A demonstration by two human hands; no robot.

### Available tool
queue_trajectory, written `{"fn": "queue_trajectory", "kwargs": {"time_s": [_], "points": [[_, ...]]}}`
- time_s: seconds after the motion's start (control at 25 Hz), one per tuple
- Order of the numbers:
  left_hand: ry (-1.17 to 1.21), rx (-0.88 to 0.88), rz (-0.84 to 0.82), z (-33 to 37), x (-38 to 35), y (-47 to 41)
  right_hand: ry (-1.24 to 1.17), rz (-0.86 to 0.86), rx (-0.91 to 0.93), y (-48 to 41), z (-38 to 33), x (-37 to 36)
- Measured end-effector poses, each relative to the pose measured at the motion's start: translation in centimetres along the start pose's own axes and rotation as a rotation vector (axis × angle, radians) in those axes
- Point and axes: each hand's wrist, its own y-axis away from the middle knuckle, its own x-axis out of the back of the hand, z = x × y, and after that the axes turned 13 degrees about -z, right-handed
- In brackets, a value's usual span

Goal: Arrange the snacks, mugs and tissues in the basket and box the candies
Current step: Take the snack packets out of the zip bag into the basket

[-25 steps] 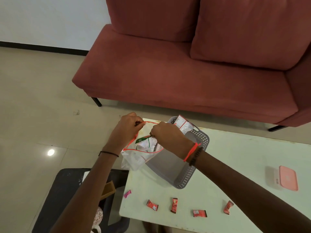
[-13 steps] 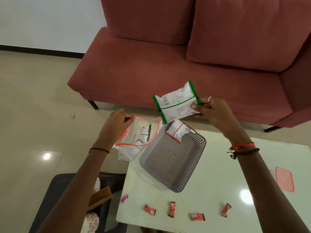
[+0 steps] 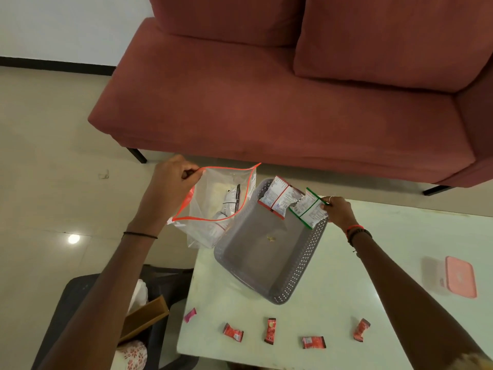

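Note:
A grey perforated basket (image 3: 306, 265) sits on the pale table (image 3: 346, 303). A red-edged snack packet (image 3: 277, 200) leans inside its far wall. My right hand (image 3: 337, 210) holds a green-edged snack packet (image 3: 306, 209) at the basket's far right rim, beside the red one. My left hand (image 3: 170, 182) pinches the red rim of a clear zip bag (image 3: 210, 204), held open left of the basket, with more packets inside. Several red candies (image 3: 270, 331) and one pink candy (image 3: 190, 315) lie along the table's near edge. A pink-lidded box (image 3: 460, 276) stands at the right.
A red sofa (image 3: 266, 102) runs behind the table. Left of the table stands a dark stool (image 3: 77, 292) holding a cardboard piece (image 3: 145, 317) and a white bag. Beige tile floor lies on the left.
My right hand drew the green-edged packet out of the zip bag, lifted it, then lowered it to the basket's far right rim. My left hand kept the bag open.

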Motion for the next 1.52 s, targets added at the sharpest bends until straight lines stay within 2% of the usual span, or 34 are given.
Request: {"fn": "queue_trajectory", "kwargs": {"time_s": [0.4, 0.56, 0.72, 0.88, 1.04, 1.16, 1.24, 1.28, 1.32, 1.4, 1.52], "points": [[-0.022, -0.041, -0.013, -0.1, -2.0, -1.4, 0.166, 0.006, -0.066, -7.0, 2.4, -3.3], [-0.007, -0.018, -0.04, -0.1, -2.5, -2.2, 0.228, 0.127, -0.108, -7.0, 2.6, -3.9], [0.001, -0.005, -0.029, 0.2, -2.5, -2.5, 0.352, 0.263, -0.035, -6.4, 3.2, -3.9], [0.015, -0.005, -0.03, 0.9, -2.1, -2.3, 0.259, 0.278, 0.01, -5.1, 2.1, -3.0], [0.03, -0.018, -0.027, 2.1, -1.5, -1.8, -0.118, 0.357, 0.262, -0.7, -4.9, -0.2], [0.046, -0.032, -0.018, 3.2, -0.9, -0.9, -0.32, 0.336, 0.693, 7.1, -12.1, 2.3], [0.031, -0.043, -0.016, 3.9, -0.7, -0.3, -0.18, 0.171, 1.056, 11.9, -15.6, 3.5], [0.025, -0.05, -0.021, 4.4, -0.7, 0.0, -0.012, 0.041, 1.164, 13.4, -17.0, 3.8], [0.022, -0.057, -0.034, 5.0, -0.6, 0.5, 0.202, -0.092, 1.192, 14.5, -18.2, 3.9], [0.012, -0.08, -0.081, 6.2, -0.6, 1.2, 0.652, -0.293, 1.033, 15.0, -20.0, 2.7], [0.026, -0.11, -0.111, 7.3, -0.6, 2.0, 1.164, -0.454, 0.772, 13.2, -20.5, -1.3]]}}
